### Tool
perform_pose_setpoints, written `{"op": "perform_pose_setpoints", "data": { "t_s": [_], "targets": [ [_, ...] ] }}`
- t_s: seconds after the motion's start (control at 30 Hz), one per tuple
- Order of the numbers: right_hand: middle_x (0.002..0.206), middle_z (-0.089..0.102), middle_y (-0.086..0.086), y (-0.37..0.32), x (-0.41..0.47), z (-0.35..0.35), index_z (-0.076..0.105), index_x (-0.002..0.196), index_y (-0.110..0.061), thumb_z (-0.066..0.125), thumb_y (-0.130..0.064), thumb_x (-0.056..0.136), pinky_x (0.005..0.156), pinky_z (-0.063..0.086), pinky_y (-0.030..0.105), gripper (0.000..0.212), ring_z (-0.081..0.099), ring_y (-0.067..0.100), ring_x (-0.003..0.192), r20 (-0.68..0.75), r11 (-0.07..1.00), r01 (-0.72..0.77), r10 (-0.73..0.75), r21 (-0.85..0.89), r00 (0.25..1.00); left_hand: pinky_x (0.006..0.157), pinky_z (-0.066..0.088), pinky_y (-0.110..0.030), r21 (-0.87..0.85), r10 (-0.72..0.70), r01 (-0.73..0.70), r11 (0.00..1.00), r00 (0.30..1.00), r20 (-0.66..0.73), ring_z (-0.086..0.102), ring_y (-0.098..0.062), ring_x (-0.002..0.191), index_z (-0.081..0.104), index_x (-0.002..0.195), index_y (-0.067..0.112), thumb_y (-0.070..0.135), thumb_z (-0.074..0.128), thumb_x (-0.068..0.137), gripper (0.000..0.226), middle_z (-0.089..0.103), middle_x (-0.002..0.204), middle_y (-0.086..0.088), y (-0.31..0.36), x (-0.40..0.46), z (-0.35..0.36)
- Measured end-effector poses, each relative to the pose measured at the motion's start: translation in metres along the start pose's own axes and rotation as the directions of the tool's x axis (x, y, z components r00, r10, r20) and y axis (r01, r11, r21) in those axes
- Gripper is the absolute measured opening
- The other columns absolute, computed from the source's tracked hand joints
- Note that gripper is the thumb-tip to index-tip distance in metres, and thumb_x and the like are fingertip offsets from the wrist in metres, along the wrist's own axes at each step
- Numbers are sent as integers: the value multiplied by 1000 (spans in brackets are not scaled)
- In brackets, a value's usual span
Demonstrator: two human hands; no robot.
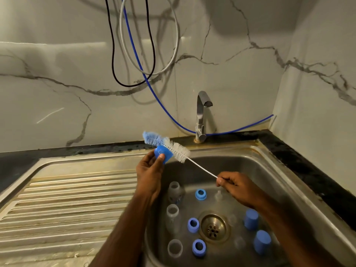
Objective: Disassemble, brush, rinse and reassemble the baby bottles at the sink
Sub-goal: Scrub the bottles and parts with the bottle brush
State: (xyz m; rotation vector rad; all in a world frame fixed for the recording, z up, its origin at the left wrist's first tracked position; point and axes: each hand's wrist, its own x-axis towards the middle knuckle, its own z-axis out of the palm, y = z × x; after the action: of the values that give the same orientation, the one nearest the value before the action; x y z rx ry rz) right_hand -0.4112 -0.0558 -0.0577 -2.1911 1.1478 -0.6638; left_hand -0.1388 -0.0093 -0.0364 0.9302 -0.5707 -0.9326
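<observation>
Step in hand, as judged: brushing blue bottle cap [163,153]. Left hand [149,175] pinches cap above back-left rim of sink [273,170]; right hand [238,186] grips tip of bottle brush [169,146] wire handle, fingers closed. Bristles lie across cap's top edge, touching it.

Good practice: choke up on handle for control; turn cap mouth toward bristles; rotate cap against brush; work over basin.

Remaining parts sit in basin below hands, around drain [213,228]: three clear bottles [172,214] left, three blue collar rings [193,225], two more caps [251,218] right, clear teats faint.
</observation>
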Motion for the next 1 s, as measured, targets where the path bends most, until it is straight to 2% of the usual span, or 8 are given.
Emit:
{"op": "perform_pose_setpoints", "data": {
  "t_s": [0.17,0.3,0.37,0.5,0.6,0.7,0.83,1.0],
  "targets": [
    [73,61,-2,-6,3,6,64,85,-22,50,-25,103,66,45,15,23,58,7,71,-114,998,54,-51,23,992,97,56,-40,303,-24,-25,953,987,156,71,-16,107,65,122,14,14,68,90,32,75,113,-2,-14,-10,12],
    [75,64,-3,3,0,-1,66,82,-25,52,-25,102,68,47,20,24,60,7,72,-36,1000,13,-13,-6,999,87,58,-31,18,-57,58,998,998,-29,72,-15,104,64,119,13,10,64,94,25,73,115,-5,-9,-5,9],
    [75,64,-2,2,1,1,65,82,-23,53,-25,102,70,49,25,24,60,8,72,-38,1000,12,-13,-27,999,87,59,-31,18,-69,69,997,998,-12,72,-16,104,64,118,13,10,62,95,23,72,115,-5,-7,-4,5],
    [70,61,0,-10,3,12,62,81,-20,50,-28,103,65,47,25,25,58,12,68,-92,996,80,-84,-40,992,99,55,-42,328,-84,24,944,982,170,70,-14,109,63,125,16,15,65,93,32,75,114,1,-17,-14,14],
    [72,62,1,-4,2,3,64,81,-20,52,-26,102,69,48,28,25,58,11,70,-81,999,39,-42,-33,996,97,56,-40,109,-104,97,989,992,67,72,-16,105,64,120,13,10,63,95,25,77,107,0,-13,-14,21],
    [74,64,-1,4,-1,-6,66,81,-22,53,-25,101,71,50,31,24,59,9,71,-28,999,-4,3,-42,1000,98,56,-39,-55,-109,107,993,994,-19,69,-21,111,62,122,11,9,62,95,27,70,119,-8,-4,-6,10],
    [68,59,-4,-11,3,12,60,77,-24,52,-26,102,65,46,23,26,57,8,67,-69,997,61,-64,-46,996,98,56,-38,-12,-202,203,979,976,82,70,-21,110,63,121,12,9,56,99,24,70,119,-9,-4,-15,17],
    [64,58,-9,-6,2,4,63,78,-21,53,-25,102,60,41,18,26,54,1,63,-77,1000,-5,4,-13,997,114,42,-47,-338,-385,390,857,919,85,63,-33,121,57,127,8,21,54,102,28,65,129,-21,-10,-17,25]
  ]
}}
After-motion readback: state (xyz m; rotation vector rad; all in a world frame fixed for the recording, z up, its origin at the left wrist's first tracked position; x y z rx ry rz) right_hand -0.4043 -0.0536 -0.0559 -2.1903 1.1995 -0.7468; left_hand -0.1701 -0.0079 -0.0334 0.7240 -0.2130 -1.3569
